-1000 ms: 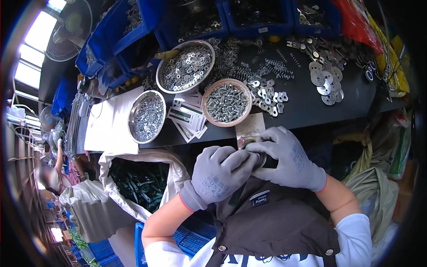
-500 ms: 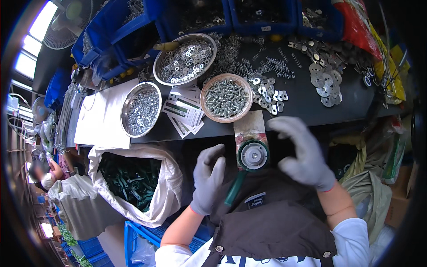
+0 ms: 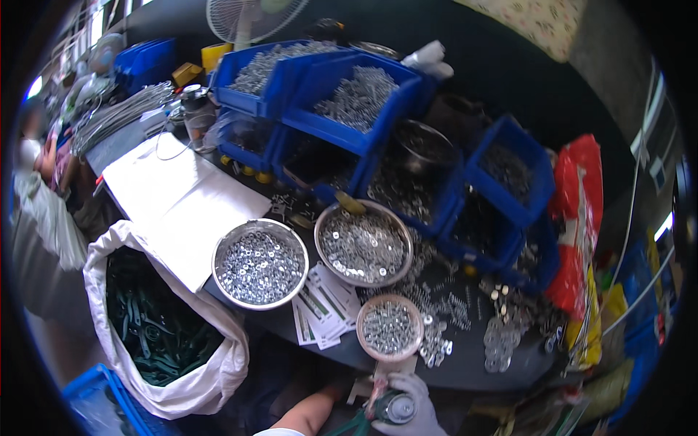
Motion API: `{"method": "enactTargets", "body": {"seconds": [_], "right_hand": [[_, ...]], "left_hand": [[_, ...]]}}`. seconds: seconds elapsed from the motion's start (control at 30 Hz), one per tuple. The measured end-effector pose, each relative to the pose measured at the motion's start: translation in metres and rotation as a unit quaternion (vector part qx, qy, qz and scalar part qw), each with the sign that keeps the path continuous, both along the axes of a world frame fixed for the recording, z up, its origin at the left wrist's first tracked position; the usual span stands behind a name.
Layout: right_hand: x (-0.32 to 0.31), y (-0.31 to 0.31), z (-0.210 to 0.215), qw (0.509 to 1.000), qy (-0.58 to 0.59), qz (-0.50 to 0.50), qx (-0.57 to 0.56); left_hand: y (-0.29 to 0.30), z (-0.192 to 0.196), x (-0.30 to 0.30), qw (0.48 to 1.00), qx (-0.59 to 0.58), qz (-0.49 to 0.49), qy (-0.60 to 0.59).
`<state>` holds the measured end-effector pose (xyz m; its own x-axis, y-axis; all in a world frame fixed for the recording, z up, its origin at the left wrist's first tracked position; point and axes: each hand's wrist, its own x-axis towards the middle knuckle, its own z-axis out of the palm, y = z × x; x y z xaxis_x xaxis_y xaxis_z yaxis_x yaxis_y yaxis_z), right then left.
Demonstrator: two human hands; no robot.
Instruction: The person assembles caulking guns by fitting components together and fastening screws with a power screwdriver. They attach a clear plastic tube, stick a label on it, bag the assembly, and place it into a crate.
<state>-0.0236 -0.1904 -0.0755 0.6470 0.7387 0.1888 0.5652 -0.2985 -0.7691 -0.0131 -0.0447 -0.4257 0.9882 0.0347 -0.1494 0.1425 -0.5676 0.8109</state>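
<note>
At the lower edge, my right hand (image 3: pixel 418 407), in a pale grey glove, curves around a round green piece with a grey wheel (image 3: pixel 399 409) in it. A green handle (image 3: pixel 356 424) runs from that piece toward the lower left. My left forearm (image 3: pixel 309 414) comes in beside it; the left hand is blurred and mostly hidden, so its fingers cannot be made out. Just beyond the hands stands a pinkish bowl of screws (image 3: pixel 390 356), with small metal plates (image 3: pixel 436 341) to its right. Two steel bowls, one of nuts (image 3: pixel 260 299) and one of washers (image 3: pixel 339 276), stand farther left.
Blue bins (image 3: pixel 349 136) of metal parts are stacked along the back. A white sack (image 3: pixel 233 363) of dark green handles stands at left. White paper (image 3: pixel 182 196), printed cards (image 3: pixel 320 320), loose springs (image 3: pixel 456 309) and metal discs (image 3: pixel 502 345) lie on the table. A red bag (image 3: pixel 578 225) is at right.
The view has tilted up and shifted, so the bench contents sit lower in the picture. My right hand has come from beside the round green piece onto it. My left hand has become mostly hidden.
</note>
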Motion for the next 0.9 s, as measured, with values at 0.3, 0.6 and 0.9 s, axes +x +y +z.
{"method": "enactTargets", "body": {"seconds": [0.3,0.6,0.9], "right_hand": [[0.024,-0.008,-0.042,0.998,-0.029,0.025,0.041],[0.012,0.009,0.051,0.988,-0.121,0.031,-0.087],[0.045,-0.014,0.255,0.699,-0.652,0.243,-0.164]], "left_hand": [[-0.002,0.016,-0.009,0.998,-0.019,-0.058,0.011],[-0.003,0.007,-0.065,0.99,0.007,-0.137,0.008],[0.009,-0.007,-0.076,0.986,-0.158,-0.023,-0.056]]}}
